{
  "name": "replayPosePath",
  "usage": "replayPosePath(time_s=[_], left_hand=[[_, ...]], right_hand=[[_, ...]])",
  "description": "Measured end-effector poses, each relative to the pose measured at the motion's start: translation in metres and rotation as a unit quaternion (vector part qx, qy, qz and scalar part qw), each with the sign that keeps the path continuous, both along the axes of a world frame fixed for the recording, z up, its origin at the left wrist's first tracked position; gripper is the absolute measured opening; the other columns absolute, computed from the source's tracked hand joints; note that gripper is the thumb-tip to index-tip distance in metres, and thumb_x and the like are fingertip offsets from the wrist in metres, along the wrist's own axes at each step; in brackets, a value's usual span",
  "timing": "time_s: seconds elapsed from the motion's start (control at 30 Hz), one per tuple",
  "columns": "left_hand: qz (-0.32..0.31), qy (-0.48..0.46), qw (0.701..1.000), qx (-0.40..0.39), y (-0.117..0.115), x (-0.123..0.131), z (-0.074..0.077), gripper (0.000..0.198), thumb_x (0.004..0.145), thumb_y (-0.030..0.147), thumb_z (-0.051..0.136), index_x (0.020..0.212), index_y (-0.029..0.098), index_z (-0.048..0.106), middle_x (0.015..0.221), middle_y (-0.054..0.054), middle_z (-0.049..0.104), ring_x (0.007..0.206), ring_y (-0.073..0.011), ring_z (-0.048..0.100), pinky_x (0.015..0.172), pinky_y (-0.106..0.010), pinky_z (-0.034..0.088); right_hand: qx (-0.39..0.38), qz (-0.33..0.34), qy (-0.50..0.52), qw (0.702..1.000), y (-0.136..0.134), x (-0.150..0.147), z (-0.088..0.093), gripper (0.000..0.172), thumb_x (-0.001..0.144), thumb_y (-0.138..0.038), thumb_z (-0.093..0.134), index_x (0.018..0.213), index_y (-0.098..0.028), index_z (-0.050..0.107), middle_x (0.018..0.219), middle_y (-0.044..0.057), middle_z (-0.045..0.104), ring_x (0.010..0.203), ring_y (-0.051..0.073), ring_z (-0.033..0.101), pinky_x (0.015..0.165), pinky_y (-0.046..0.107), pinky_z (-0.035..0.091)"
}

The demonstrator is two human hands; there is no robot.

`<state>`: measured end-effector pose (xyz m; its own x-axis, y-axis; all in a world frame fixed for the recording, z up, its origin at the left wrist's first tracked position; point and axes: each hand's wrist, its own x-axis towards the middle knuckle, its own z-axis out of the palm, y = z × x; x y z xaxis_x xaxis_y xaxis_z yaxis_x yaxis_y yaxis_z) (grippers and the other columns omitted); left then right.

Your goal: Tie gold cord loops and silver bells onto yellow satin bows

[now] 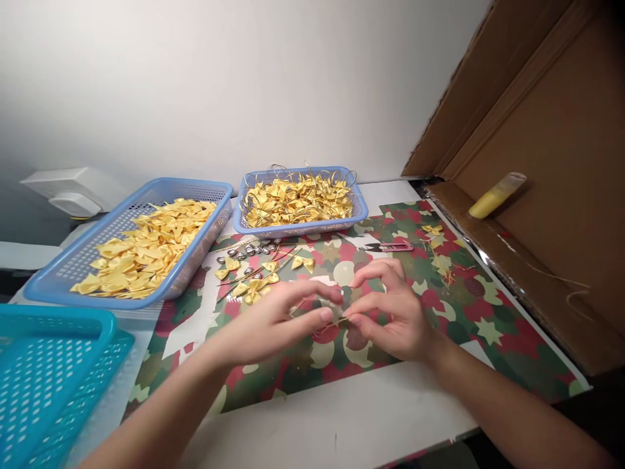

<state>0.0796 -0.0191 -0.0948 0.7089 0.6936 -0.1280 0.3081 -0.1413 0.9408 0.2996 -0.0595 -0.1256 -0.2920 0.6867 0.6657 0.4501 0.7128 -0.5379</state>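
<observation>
My left hand and my right hand meet fingertip to fingertip over the patterned red and green paper. Between the pinched fingers sits a small gold piece, probably a bow with thin gold string; both hands grip it. Just beyond my left hand lie a few loose gold bows and several small silver bells. A pair of small snips lies past my right hand.
A blue basket of plain gold bows stands at the left. A second blue basket of bows with string loops stands behind. A turquoise basket is at the near left. An open cardboard box with a yellow tube borders the right.
</observation>
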Motion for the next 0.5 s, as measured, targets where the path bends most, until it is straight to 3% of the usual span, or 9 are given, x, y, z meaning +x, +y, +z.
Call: replayPosePath(time_s=[0.1,0.27,0.37,0.5], left_hand=[[-0.009,-0.061,0.990,-0.124,-0.010,0.019,-0.018,0.033,0.092,0.043,0.051,0.079,0.017,0.068,0.076,-0.003,0.065,0.071,-0.0142,0.058,0.067,-0.025,0.047],[0.133,-0.242,0.908,-0.313,-0.015,0.031,-0.039,0.030,0.078,0.044,0.070,0.070,0.015,0.068,0.063,0.000,0.058,0.054,-0.0068,0.047,0.055,-0.019,0.039],[0.192,-0.286,0.866,-0.363,-0.016,0.036,-0.042,0.026,0.073,0.041,0.076,0.075,0.015,0.073,0.070,-0.001,0.063,0.047,-0.0020,0.039,0.049,-0.017,0.033],[0.237,-0.254,0.867,-0.357,-0.019,0.039,-0.043,0.026,0.072,0.042,0.076,0.081,0.017,0.076,0.079,-0.003,0.068,0.042,0.0015,0.032,0.044,-0.016,0.026]], right_hand=[[0.009,-0.017,0.007,1.000,0.001,0.000,-0.002,0.013,0.081,-0.013,0.060,0.075,-0.021,0.068,0.094,0.005,0.058,0.094,0.021,0.049,0.087,0.040,0.041],[0.019,-0.060,0.002,0.998,0.003,0.000,-0.009,0.013,0.078,-0.011,0.062,0.073,-0.021,0.068,0.093,0.005,0.058,0.093,0.021,0.048,0.085,0.040,0.041],[0.047,-0.081,-0.008,0.996,0.003,-0.002,-0.011,0.014,0.077,-0.010,0.063,0.071,-0.022,0.066,0.091,0.004,0.059,0.090,0.021,0.048,0.082,0.039,0.042],[0.093,-0.081,-0.040,0.992,0.002,-0.003,-0.013,0.014,0.075,-0.008,0.063,0.070,-0.022,0.064,0.089,0.003,0.060,0.090,0.021,0.049,0.079,0.038,0.043]])
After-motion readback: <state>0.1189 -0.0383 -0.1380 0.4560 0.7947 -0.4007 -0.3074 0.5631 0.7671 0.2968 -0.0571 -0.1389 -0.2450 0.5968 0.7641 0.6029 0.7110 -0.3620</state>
